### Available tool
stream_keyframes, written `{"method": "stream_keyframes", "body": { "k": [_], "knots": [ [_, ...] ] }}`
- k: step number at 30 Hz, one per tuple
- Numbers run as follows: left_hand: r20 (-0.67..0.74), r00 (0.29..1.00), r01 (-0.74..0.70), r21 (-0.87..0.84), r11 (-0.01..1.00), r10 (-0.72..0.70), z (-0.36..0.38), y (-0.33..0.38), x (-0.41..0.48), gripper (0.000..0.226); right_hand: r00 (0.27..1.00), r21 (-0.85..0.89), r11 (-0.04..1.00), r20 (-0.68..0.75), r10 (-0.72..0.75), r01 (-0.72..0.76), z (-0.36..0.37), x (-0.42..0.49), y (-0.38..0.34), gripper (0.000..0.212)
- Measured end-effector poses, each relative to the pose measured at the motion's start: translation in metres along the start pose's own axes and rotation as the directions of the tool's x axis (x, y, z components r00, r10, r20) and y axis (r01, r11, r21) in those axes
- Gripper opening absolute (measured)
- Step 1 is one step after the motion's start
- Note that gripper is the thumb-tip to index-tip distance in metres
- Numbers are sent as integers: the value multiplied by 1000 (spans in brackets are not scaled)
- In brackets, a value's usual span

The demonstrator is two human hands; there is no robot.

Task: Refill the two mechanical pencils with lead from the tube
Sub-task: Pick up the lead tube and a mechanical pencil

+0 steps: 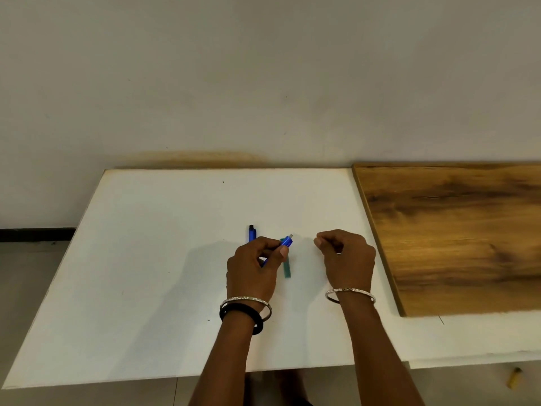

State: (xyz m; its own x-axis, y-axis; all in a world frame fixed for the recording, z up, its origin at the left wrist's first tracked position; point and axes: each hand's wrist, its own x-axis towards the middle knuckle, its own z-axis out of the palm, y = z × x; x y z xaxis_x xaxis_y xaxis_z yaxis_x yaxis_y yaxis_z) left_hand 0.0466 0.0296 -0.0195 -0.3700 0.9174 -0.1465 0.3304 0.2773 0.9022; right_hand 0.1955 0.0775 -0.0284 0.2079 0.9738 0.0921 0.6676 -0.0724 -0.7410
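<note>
We see the left hand (251, 271) over the middle of the white tabletop (146, 259), fingers curled round a blue pencil (286, 242). It's pinched btw thumb & forefinger and tilted, w/ its grey metal end pointing up and to the right, clear of the fingertips. Most of the barrel is hidden inside the fist.

The second pencil (252, 233), also blue w/ a black end, lies flat on the tabletop just behind the left hand's knuckles. Only its far end shows.

The green lead tube (287, 269) lies flat on the tabletop just right of the left hand, running front to back. Its far end sits under the held pencil.

The right hand (348, 259) is near, to the right of the tube, not touching it. Its fingers are curled in, thumb & forefinger tip pressed together. We can't tell if anything is held in that pinch; too small to make out.

Each wrist has a silver bangle (349, 292), and the left wrist also has a black hair tie (243, 315). A brown wood board (456, 230) lies on the right part of the tabletop, well apart from the pencils. A small yellow thing (514, 378) lies on the floor at lower right.
</note>
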Motion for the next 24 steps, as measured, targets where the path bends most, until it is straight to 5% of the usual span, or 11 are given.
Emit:
{"method": "stream_keyframes", "body": {
  "k": [5,12,17,20,24],
  "knots": [
    [2,1000,10,-9,1000,-10,0,1,0,14,990,-229,973,135,35,-4,9,-3,2,21],
    [4,1000,18,20,1000,-18,-1,-1,1,11,985,-242,969,144,92,-56,10,-5,-6,40],
    [3,1000,21,27,999,-21,-3,-5,3,6,991,91,987,37,131,-134,-2,0,-14,13],
    [5,1000,15,39,999,-15,-3,-4,3,11,949,420,854,211,236,-306,-3,-1,-25,5],
    [12,1000,-14,65,998,13,-2,-3,3,14,894,468,817,431,122,-337,0,-7,-33,7]
  ]
}}
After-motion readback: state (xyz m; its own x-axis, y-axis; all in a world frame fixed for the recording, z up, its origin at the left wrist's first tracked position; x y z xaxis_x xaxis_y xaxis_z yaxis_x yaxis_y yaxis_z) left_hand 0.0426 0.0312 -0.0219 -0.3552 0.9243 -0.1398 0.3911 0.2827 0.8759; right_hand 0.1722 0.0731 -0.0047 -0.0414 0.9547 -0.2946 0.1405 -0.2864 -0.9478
